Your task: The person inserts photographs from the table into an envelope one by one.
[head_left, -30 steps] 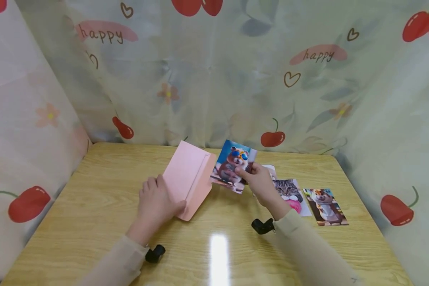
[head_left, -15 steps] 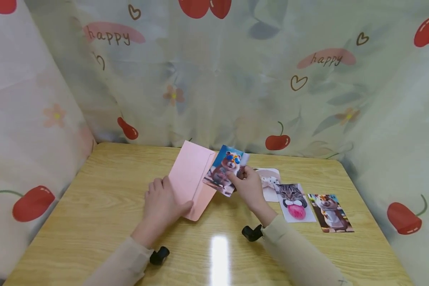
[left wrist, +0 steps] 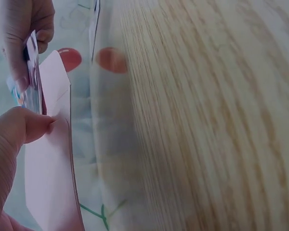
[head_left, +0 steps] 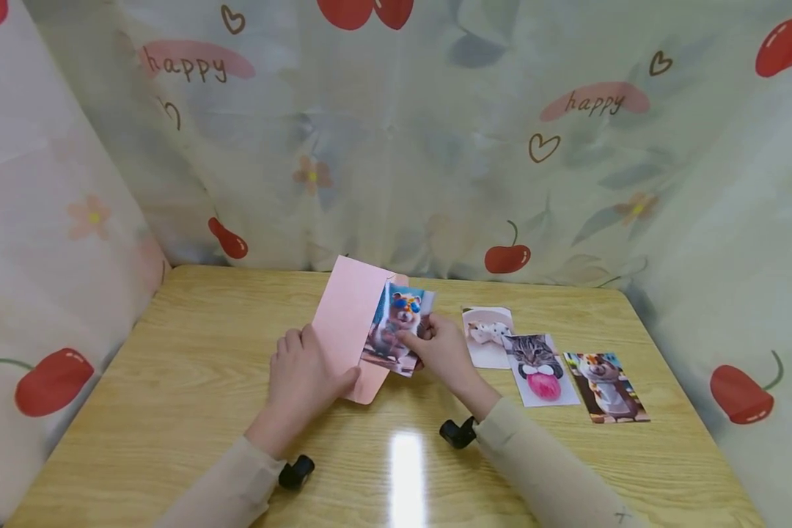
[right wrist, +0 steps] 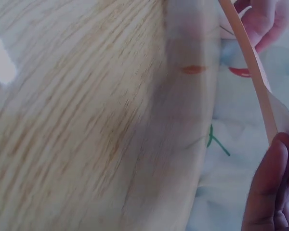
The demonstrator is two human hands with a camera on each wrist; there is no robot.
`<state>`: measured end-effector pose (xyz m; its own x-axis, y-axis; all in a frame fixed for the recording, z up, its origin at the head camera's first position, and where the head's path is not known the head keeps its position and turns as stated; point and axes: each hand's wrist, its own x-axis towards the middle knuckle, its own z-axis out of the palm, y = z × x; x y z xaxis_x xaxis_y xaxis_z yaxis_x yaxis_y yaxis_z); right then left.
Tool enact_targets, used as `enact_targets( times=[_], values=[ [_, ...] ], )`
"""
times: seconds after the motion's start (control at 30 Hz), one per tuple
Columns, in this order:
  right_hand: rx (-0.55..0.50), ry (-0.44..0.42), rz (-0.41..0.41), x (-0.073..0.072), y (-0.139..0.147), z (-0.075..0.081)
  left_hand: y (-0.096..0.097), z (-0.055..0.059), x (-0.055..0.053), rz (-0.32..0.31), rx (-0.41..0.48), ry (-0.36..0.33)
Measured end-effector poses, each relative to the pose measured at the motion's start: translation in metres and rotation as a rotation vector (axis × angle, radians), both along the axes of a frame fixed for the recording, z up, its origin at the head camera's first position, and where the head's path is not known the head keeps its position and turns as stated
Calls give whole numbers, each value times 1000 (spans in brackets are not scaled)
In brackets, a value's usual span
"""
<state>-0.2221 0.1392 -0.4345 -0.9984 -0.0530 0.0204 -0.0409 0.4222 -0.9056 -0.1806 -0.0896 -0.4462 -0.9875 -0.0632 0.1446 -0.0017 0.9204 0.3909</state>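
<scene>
My left hand (head_left: 306, 381) grips a pink envelope (head_left: 350, 301) by its lower left part, with the thumb near the mouth and the flap (head_left: 372, 385) folded out to the right. My right hand (head_left: 445, 348) pinches a photo card (head_left: 392, 319) of a hamster in blue sunglasses, thumb on the picture side. At least one more card edge shows behind it. The card's left edge lies right at the envelope's mouth, over the flap. In the left wrist view, the card (left wrist: 33, 89) stands at the envelope (left wrist: 53, 163) beside my left thumb (left wrist: 36, 126).
To the right on the wooden table (head_left: 171, 411) lie three more cards: a pale one with small white animals (head_left: 488, 334), a cat with a pink ball (head_left: 541, 370), and a hamster in white (head_left: 607, 389). A cherry-patterned cloth (head_left: 396, 183) hangs around the table's back and sides.
My right hand has moved left, bringing the hamster card from beside the envelope onto its mouth and turning it more upright. The left hand keeps its grip on the envelope.
</scene>
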Motion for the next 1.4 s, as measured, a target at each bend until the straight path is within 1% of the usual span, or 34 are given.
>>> enact_targets(
  times=[0.1,0.17,0.23,0.3,0.4,0.47,0.53,0.63,0.77,0.9,1.0,1.13,1.27,1.4],
  values=[
    [26,-37,19,1,-2,1,0,0,0,0,5,2],
    [32,-42,21,2,-4,3,0,-1,-1,0,2,3],
    [39,-31,7,3,-6,6,0,-2,-1,2,-6,0],
    [36,2,-7,6,-8,9,-1,-3,-1,4,-15,4],
    [-25,65,-16,9,-10,15,-1,-3,0,8,-30,16],
    [-89,108,-2,12,-11,19,-1,-2,0,12,-34,31],
    [-150,133,10,13,-12,24,-1,-2,1,18,-41,45],
    [-207,119,23,15,-14,30,-2,-2,1,26,-46,64],
    [-230,63,20,15,-17,34,-2,-2,1,25,-43,78],
    [-204,28,3,10,-16,29,-1,-1,2,8,-25,74],
    [-175,2,-17,5,-15,20,1,0,3,-2,-3,46],
    [-176,-23,-31,1,-19,11,4,1,5,-8,25,14],
    [-183,-39,-13,0,-26,5,6,1,7,-15,61,-13],
    [-205,-74,31,1,-32,2,6,0,8,-11,91,-36]
  ],
)
